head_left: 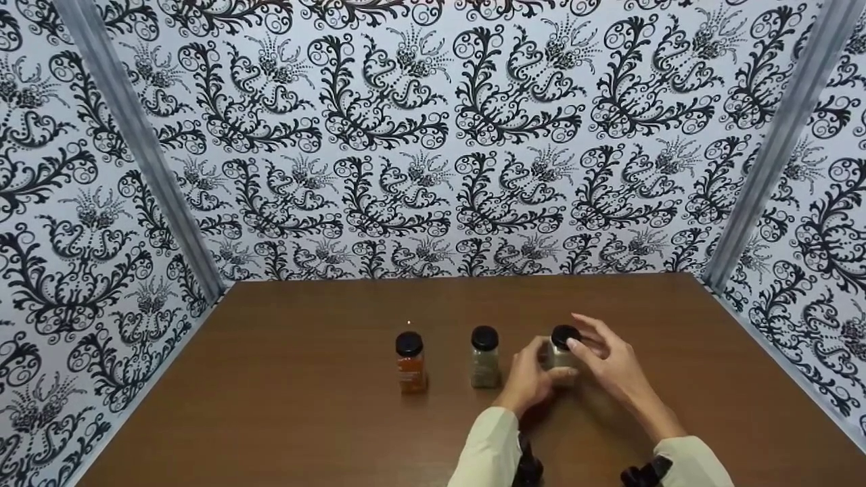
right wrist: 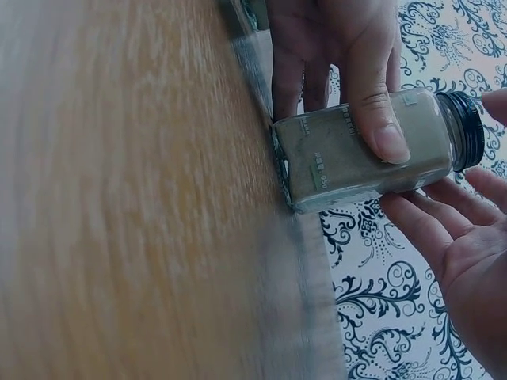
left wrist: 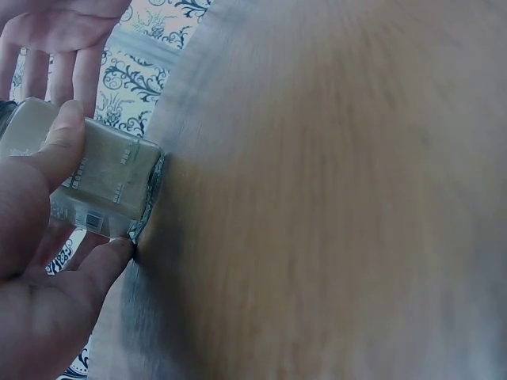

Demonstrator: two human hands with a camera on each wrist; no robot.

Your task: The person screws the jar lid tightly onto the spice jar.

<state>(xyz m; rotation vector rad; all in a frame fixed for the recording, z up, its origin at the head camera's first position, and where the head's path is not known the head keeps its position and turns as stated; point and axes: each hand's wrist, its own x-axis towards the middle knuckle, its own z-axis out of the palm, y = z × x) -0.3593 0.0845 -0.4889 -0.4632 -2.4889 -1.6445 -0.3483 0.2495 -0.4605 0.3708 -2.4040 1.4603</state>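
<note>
Three square clear jars with black lids stand on the brown table. My left hand (head_left: 530, 379) grips the rightmost jar (right wrist: 333, 154), which holds a greyish-beige powder. Its thumb lies across one face, and the jar's base meets the tabletop. Around the black lid (head_left: 565, 337) of that jar is my right hand (head_left: 619, 362), its fingers loosely spread; whether they touch it I cannot tell. To the left are a jar of greenish contents (head_left: 484, 365) and one of orange-red contents (head_left: 411, 370), both upright.
The brown wooden table (head_left: 304, 406) reaches back to a wall (head_left: 392, 169) covered in black-and-white scroll pattern. Patterned side walls (head_left: 81, 270) with grey corner strips flank it. Dark straps (head_left: 646, 471) show at the sleeve cuffs.
</note>
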